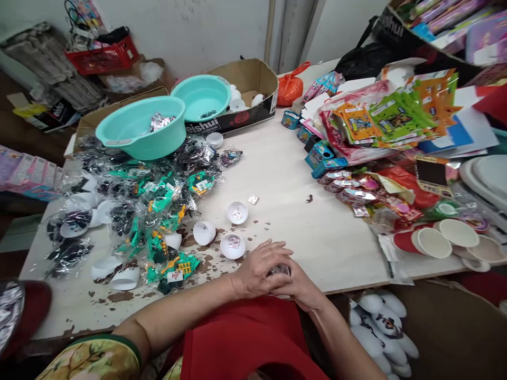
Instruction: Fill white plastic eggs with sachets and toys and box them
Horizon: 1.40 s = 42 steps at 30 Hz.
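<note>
Close to my body at the table's front edge, my left hand (255,270) lies over my right hand (304,289). Both are closed around a dark, shiny packet (280,269) that looks wrapped in clear plastic; most of it is hidden by fingers. Left of the hands, a white half-shell cup (233,246) holds a small printed packet (234,241). Behind it, another white half shell (237,212) also has a small printed packet inside. A third half shell (204,233) stands tilted beside them. One small square packet (254,199) rests on the bare tabletop.
Bagged green and black toy parts (162,198) pile up on the left, with more white shells (125,277) among them. Turquoise basins (142,129) stand behind, by a cardboard box (253,79). Colourful packets (396,116) and paper cups (433,243) crowd the right. White shells (382,322) lie below the table edge.
</note>
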Tool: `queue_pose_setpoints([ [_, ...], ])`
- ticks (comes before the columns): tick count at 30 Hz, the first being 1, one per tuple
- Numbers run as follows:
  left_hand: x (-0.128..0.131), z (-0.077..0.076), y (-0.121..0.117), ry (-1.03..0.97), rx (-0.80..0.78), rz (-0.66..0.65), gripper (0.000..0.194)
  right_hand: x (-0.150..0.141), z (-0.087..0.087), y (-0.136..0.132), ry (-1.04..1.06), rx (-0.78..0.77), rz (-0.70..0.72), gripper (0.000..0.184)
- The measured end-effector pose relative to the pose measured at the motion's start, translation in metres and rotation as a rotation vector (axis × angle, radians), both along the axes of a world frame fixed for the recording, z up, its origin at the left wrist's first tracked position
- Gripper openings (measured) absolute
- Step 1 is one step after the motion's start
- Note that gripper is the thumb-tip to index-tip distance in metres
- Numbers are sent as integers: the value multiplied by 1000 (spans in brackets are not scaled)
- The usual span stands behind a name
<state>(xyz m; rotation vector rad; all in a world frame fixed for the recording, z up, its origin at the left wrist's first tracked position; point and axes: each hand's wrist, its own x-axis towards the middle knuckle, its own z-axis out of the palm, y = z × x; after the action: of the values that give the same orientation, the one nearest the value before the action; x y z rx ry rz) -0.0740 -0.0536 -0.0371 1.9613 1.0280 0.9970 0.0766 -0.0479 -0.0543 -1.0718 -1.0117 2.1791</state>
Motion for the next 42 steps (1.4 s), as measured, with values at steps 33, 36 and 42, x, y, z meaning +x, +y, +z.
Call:
queue_pose_setpoints([
  [33, -111, 38, -3, -297, -736, -32, 66, 11, 19, -1, 355, -426, 33, 52],
  [36, -102, 53, 10, 179, -523, -213, 71, 11, 22, -3, 327, -430, 46, 53],
  [42, -84, 28, 14, 215, -408, -231, 65, 12, 34, -2, 278, -347, -33, 54],
])
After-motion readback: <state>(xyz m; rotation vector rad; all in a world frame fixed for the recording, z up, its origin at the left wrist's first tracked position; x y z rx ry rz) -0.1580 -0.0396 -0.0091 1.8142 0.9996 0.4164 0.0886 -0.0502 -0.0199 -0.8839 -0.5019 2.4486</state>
